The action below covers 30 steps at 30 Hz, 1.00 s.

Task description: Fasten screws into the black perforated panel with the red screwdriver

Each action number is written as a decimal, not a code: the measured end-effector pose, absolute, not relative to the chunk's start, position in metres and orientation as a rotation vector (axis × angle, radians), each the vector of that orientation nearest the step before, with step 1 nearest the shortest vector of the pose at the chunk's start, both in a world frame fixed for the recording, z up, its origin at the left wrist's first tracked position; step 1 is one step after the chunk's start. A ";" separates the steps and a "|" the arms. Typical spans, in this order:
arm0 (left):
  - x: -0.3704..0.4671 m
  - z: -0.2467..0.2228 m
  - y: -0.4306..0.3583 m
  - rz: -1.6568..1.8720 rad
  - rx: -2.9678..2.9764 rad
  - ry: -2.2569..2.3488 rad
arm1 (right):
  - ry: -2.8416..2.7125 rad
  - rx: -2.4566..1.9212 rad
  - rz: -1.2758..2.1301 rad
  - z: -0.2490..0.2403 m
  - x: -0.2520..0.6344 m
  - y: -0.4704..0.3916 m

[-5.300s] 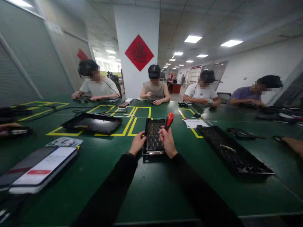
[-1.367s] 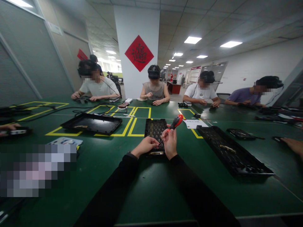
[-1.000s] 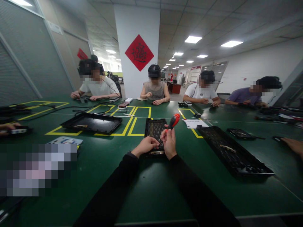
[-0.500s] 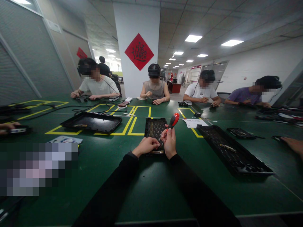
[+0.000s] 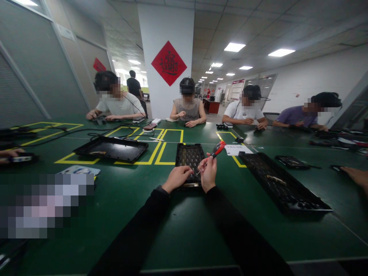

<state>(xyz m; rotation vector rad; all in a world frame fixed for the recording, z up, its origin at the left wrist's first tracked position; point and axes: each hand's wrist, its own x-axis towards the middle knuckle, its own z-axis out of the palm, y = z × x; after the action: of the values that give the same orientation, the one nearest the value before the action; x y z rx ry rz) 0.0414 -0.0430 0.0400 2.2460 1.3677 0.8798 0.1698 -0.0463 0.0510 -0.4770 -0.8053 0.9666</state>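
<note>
A: Screwdriver (image 5: 215, 152): where is it seen, and how is it laid out?

B: It is gripped in the right hand (image 5: 208, 174), just above the near end of the small black tray (image 5: 188, 157) at the middle of the green surface (image 5: 184, 226). Its long axis is tilted, running from lower left to upper right. The red and black handle is pointed up and away to the right; the thin metal shaft is pointed down and left, toward the fingertips of the left hand (image 5: 176, 178).

A: And from left to right, what is found around it?

B: A wide black tray (image 5: 111, 148) is lain inside yellow floor-tape lines at the left. Next, the left hand is rested on the near edge of the small black tray, its fingers curled and pinched together beside the shaft tip; whether anything is held there cannot be told. Then the right hand is closed around the shaft below the handle. Further right, a long black keyboard frame (image 5: 283, 186) is set slantwise, well apart from the hands. A white paper slip (image 5: 235, 149) is placed just beyond the handle.
</note>
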 end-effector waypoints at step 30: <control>0.040 0.039 -0.040 0.957 2.098 1.238 | -1.069 -0.458 1.152 0.059 0.165 -0.055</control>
<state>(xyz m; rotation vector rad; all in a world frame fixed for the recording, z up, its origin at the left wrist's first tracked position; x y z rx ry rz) 0.0403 -0.0401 0.0390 2.0981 1.2384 0.9567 0.1655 -0.0549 0.0593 -0.4580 -1.0692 1.1520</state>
